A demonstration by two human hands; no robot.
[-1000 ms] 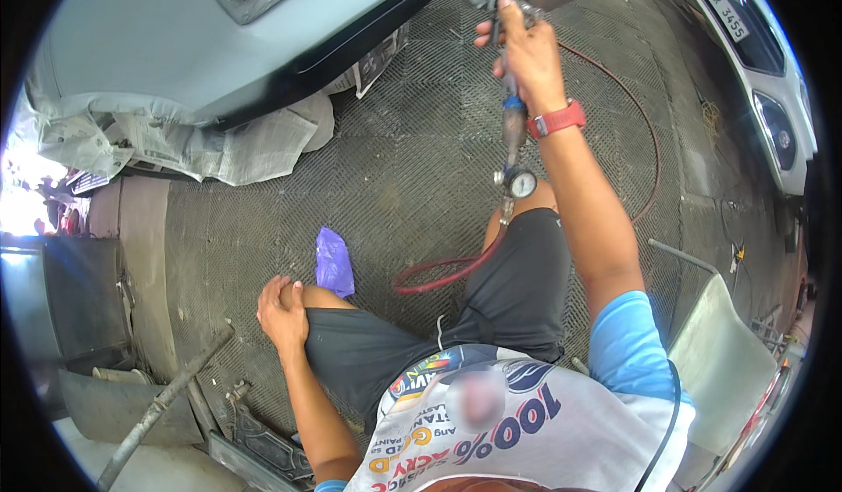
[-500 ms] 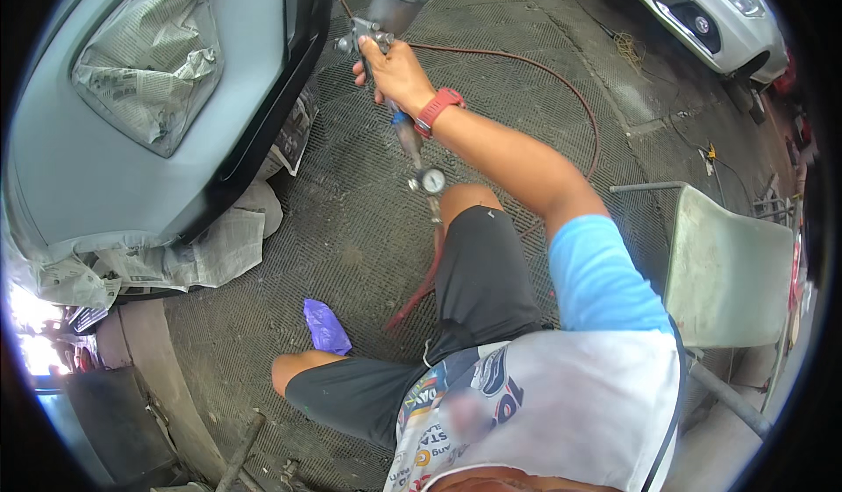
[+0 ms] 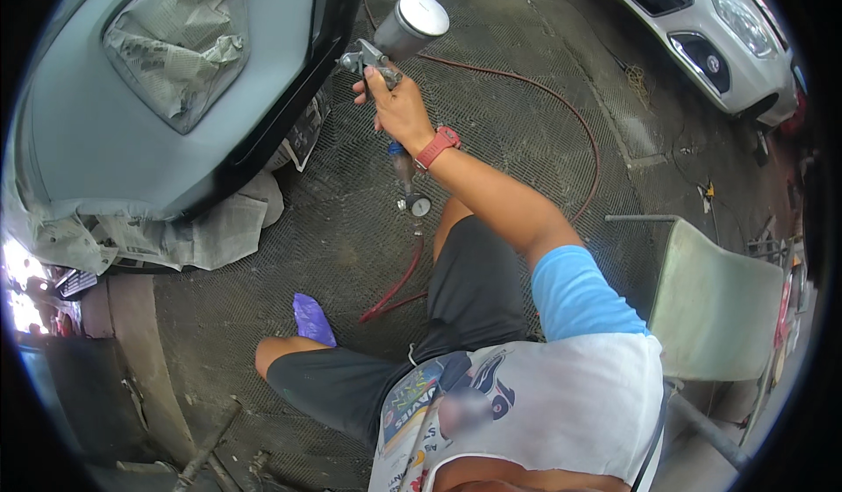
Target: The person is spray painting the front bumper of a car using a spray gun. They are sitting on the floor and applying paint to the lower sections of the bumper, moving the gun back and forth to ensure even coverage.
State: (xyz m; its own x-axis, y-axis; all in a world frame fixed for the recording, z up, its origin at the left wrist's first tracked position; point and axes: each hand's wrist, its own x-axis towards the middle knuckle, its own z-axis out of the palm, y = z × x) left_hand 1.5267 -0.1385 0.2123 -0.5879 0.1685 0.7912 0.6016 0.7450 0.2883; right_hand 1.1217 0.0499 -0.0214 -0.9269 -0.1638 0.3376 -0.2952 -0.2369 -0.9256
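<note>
My right hand (image 3: pixel 402 110) is closed round the handle of a metal spray gun (image 3: pixel 372 59) at the top middle. Its grey cup with a white lid (image 3: pixel 412 27) stands tilted above the gun. The nozzle points left, close to the black lower trim of a grey vehicle body (image 3: pixel 96 163). Below the grip hang a blue-topped air filter (image 3: pixel 403 169) and a round pressure gauge (image 3: pixel 421 205). A red air hose (image 3: pixel 396 286) runs down from them to the floor. Whether a finger presses the trigger is hard to see. My left hand is out of view.
Newspaper masking (image 3: pixel 189 49) covers an opening in the grey body, with more paper (image 3: pixel 219 233) along its lower edge. A purple plastic bag (image 3: pixel 312 320) lies by my knee. A pale chair (image 3: pixel 715 308) stands right; a white car (image 3: pixel 693 27) is farther back. Hose (image 3: pixel 561 97) crosses the floor.
The whole view has shifted a little. My right hand, still gripping the spray gun, has come closer to the vehicle's dark lower edge. The gauge and hose have swung slightly left.
</note>
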